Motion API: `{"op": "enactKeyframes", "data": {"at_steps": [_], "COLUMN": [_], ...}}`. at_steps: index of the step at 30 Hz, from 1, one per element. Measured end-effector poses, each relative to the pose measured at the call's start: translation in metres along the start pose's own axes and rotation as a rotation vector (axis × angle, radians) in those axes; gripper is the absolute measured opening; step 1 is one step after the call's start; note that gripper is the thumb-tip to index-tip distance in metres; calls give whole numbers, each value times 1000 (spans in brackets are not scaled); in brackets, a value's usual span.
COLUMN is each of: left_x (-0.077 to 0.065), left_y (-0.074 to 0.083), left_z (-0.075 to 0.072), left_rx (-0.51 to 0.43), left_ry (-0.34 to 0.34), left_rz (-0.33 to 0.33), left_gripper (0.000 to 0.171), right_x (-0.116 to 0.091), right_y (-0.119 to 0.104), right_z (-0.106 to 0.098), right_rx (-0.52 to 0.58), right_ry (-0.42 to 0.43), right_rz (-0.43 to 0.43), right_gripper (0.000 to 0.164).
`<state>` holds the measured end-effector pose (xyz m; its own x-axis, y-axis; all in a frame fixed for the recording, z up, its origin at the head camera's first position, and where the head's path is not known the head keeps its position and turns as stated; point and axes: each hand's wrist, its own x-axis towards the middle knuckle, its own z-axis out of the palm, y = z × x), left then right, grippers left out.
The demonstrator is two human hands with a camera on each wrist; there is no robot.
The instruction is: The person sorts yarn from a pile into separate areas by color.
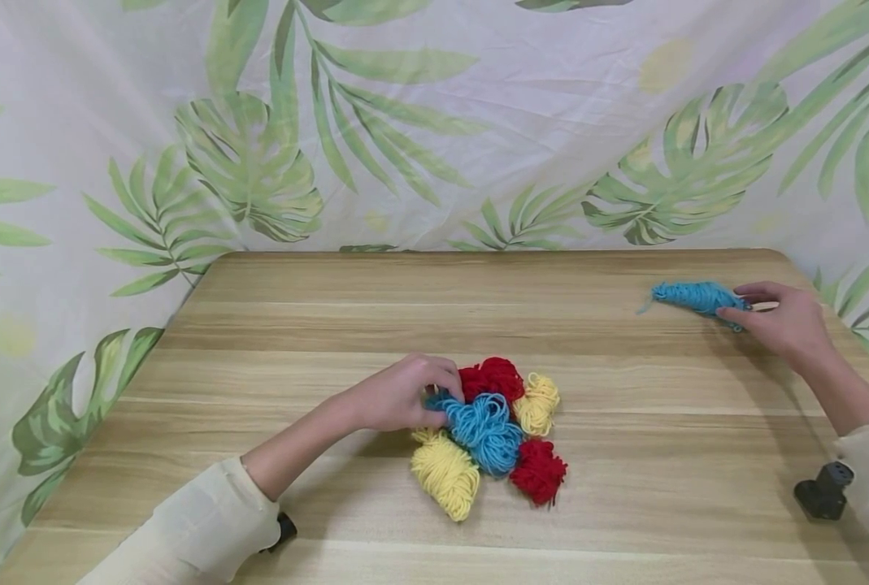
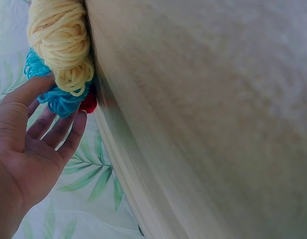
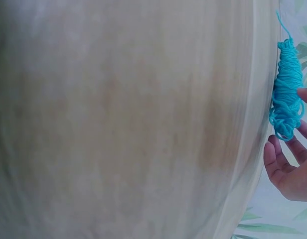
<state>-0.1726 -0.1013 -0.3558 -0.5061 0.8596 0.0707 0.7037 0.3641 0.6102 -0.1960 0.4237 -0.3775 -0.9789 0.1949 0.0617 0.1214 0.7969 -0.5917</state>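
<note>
As R hand (image 1: pixel 788 321) pinches slim blue skein (image 1: pixel 693 296), L hand (image 1: pixel 396 396) pinches loopy blue skein (image 1: pixel 491 439).
Both skeins btwn part-curled hands.

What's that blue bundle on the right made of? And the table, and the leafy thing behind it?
The blue bundle looks like matte yarn: thin strands wind round it and a loose end trails; which fibre, I can't tell. The table seems smooth wood or wood-look laminate, since grain streaks run across it. The leafy backdrop looks like matte printed cloth, because it wrinkles.
</note>
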Motion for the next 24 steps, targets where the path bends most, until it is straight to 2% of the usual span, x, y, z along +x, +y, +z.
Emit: {"op": "enactKeyframes", "data": {"at_steps": [10, 24], "left_x": [1, 0], "left_y": [0, 2], "left_z": [-1, -2], "left_rx": [-6, -30], "left_ry": [19, 37], "left_rz": [15, 17], "left_gripper": [17, 14], "right_x": [0, -1], "right_y": [-1, -1], "right_z": [-1, -1], "right_rx": [5, -26], "right_ry": [-17, -38], "right_rz": [0, 36], "right_gripper": [63, 77]}}
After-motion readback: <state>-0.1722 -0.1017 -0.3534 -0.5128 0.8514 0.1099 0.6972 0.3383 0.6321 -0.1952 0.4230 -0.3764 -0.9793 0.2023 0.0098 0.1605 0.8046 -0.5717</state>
